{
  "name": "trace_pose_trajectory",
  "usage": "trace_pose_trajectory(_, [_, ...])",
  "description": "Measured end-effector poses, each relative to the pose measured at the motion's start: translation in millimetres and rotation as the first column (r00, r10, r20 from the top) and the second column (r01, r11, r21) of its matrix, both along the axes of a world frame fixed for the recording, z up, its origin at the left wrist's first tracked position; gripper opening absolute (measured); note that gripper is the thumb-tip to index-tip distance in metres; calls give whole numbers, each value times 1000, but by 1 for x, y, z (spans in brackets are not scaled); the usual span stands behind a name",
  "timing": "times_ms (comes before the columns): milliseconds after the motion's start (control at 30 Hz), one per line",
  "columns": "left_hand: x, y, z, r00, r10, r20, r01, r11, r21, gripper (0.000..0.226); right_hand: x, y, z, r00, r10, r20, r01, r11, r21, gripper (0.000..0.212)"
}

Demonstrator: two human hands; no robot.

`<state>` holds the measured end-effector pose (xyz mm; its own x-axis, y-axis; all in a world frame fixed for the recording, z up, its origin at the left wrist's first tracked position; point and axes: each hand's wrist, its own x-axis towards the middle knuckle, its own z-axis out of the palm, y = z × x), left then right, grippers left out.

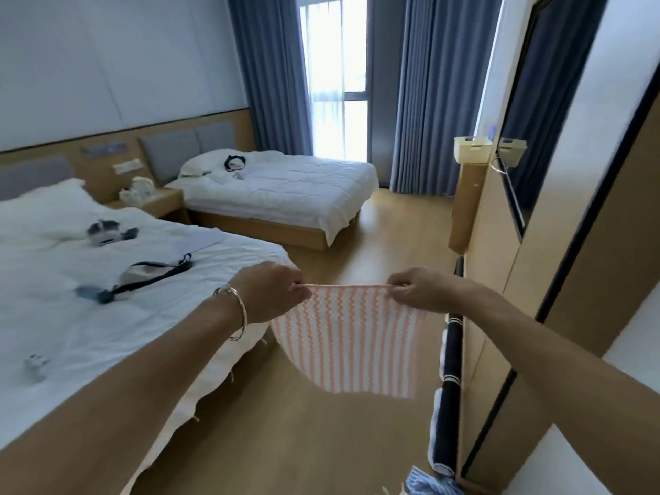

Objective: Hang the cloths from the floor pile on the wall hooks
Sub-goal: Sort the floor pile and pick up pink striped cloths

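- While my left hand (275, 292) and right hand (416, 289) each pinch a top corner, the pink-striped cloth (348, 339) hangs spread between them above the floor (393, 226).
- It looks light and limp, so I judge the top edge the best place to grip for hooking.
- No hooks are in view; the bed (107, 298) is to my left.

Head-worn wide view, angled forward-down, hands close
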<state>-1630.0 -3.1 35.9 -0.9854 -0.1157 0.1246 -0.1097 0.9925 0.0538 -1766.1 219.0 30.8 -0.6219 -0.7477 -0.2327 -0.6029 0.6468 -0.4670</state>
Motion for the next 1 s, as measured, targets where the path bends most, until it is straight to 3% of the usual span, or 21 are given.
trace_pose_trajectory(100, [54,-26,10,994,110,28,-110,994,-5,27,31,-45,0,990,144,-6,-144,990,-6,18])
trace_pose_trajectory(267, [149,-54,27,965,253,65,-258,962,86,21,90,-106,31,931,310,-194,-311,950,26,27])
trace_pose_trajectory(467, [288,-82,40,920,391,7,-380,889,255,23,215,-187,62,777,530,-338,-512,846,149,24])
trace_pose_trajectory(600, [418,-108,45,871,488,47,-486,845,224,26,340,-242,56,644,698,-312,-681,710,180,25])
trace_pose_trajectory(767, [567,-127,48,750,661,12,-632,712,307,31,481,-304,64,520,796,-310,-781,590,204,27])
trace_pose_trajectory(1000, [733,-126,33,520,854,-7,-800,489,348,19,651,-359,68,401,876,-268,-903,427,46,32])
